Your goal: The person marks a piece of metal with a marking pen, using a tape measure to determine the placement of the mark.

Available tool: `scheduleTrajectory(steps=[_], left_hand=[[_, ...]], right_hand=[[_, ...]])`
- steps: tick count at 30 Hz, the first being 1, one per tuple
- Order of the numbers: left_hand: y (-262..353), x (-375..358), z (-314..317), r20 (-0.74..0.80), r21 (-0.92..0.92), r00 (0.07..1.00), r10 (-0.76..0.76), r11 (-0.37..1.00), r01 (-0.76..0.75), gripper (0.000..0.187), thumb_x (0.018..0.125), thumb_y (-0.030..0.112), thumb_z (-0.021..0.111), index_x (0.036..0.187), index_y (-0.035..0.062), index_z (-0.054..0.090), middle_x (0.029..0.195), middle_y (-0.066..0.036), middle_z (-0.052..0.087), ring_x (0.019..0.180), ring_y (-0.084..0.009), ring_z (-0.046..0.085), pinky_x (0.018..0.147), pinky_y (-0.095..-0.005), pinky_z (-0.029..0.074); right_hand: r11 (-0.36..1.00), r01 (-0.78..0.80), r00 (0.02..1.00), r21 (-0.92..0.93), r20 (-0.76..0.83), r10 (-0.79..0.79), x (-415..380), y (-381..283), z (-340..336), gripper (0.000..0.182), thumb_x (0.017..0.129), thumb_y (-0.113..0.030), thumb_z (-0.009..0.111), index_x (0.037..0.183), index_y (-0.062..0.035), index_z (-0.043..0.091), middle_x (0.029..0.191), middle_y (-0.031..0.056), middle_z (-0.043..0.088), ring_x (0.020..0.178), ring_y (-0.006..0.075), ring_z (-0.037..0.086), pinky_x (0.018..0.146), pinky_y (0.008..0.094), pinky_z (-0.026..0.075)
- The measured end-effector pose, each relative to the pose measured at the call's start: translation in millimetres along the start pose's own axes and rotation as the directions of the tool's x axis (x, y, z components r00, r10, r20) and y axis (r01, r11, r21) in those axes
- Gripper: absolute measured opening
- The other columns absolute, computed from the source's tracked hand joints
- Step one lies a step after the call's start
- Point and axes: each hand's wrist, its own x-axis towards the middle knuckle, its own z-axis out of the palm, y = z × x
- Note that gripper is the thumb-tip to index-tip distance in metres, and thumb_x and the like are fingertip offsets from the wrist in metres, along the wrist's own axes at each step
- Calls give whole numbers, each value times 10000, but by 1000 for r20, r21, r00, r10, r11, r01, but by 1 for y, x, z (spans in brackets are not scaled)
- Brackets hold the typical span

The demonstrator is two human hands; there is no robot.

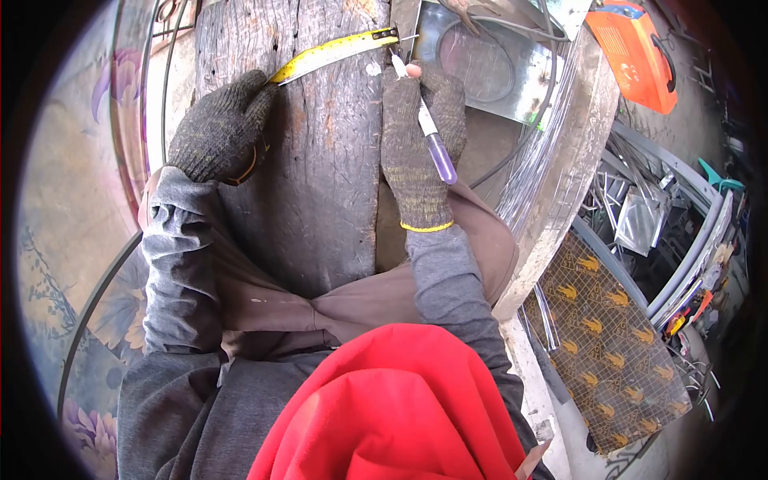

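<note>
Hands: left (220, 128) grips tape (332, 52), right (416, 136) apparently marker (432, 140).

Orange machine (636, 52) at upper right, beyond bench edge. Metal sheet (480, 68) with dark cable (524, 132) looped across it. Gold-patterned mat (612, 344) on floor, lower right. Metal offcuts (640, 220) heaped beside.

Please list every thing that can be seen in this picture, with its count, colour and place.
tape measure: one, yellow, stretched across the plank top
marker pen: one, white with purple end, in right hand
wooden plank: one, grey-brown, centre
metal sheet: one, silver, top right of plank
orange machine: one, orange, upper right
patterned mat: one, dark with gold marks, lower right
red cloth: one, red, bottom centre
left hand: dark glove, holds the tape measure
right hand: dark glove, holds the marker pen
</note>
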Motion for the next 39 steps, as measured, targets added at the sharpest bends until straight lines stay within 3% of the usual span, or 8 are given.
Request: scheduleTrajectory(steps=[3,10,12,16,18,30,34,39], left_hand=[[1,1,-2,23,2,1000,7,1000,-7,467,980,382,485,1295,44,551,1212,-210,610,1117,-378,583,951,-417,456],[0,0,0,-1,19,1000,10,1000,-10,456,978,365,486,1295,44,554,1210,-205,613,1114,-374,585,950,-413,456],[0,-1,1,-10,21,1000,6,1000,-5,453,978,361,485,1293,44,556,1208,-204,615,1114,-372,585,951,-411,455],[-6,2,6,-25,-15,1000,12,1000,-13,456,978,367,489,1287,40,562,1194,-204,623,1109,-373,588,954,-403,454],[-7,2,6,-36,-19,999,26,999,-27,457,978,369,490,1285,39,564,1191,-205,625,1106,-373,590,955,-401,454],[-15,2,10,-72,-6,995,75,997,-76,456,977,363,489,1285,35,563,1181,-209,628,1098,-366,597,946,-400,456],[-1,0,1,-34,-21,996,79,997,-80,448,979,356,486,1279,32,565,1185,-210,624,1097,-367,595,946,-401,456],[-9,3,5,-41,-2,996,74,997,-74,449,979,356,485,1280,32,565,1192,-207,623,1103,-365,593,948,-399,455]], right_hand=[[999,-52,999,1,-11,52,1,-4,0,197,932,-176,620,1080,-51,590,953,109,671,843,206,668,738,326,527],[1000,-9,1000,-2,-15,9,-1,-6,0,204,932,-188,627,1078,-50,590,957,112,674,845,205,665,750,319,523],[989,107,994,-102,-11,-109,1,-7,-1,205,928,-184,630,1079,-51,591,953,102,673,842,202,665,752,316,521],[989,11,1000,-150,24,-7,2,-9,-3,211,932,-194,626,1084,-51,590,960,99,671,850,206,663,759,321,523],[996,29,1000,-87,-7,-30,1,-10,-3,214,937,-203,617,1086,-52,589,969,103,668,866,213,665,768,327,524],[986,117,992,-121,-36,-122,-1,-4,-1,201,937,-185,614,1082,-50,582,984,102,665,875,203,660,781,318,519],[999,47,999,-22,-25,-47,-3,-8,-3,199,936,-170,616,1076,-34,577,984,101,666,871,192,656,780,309,517],[985,168,985,-44,-38,-170,-3,-11,-1,197,927,-142,625,1081,-26,579,1001,105,671,867,187,655,771,315,518]])
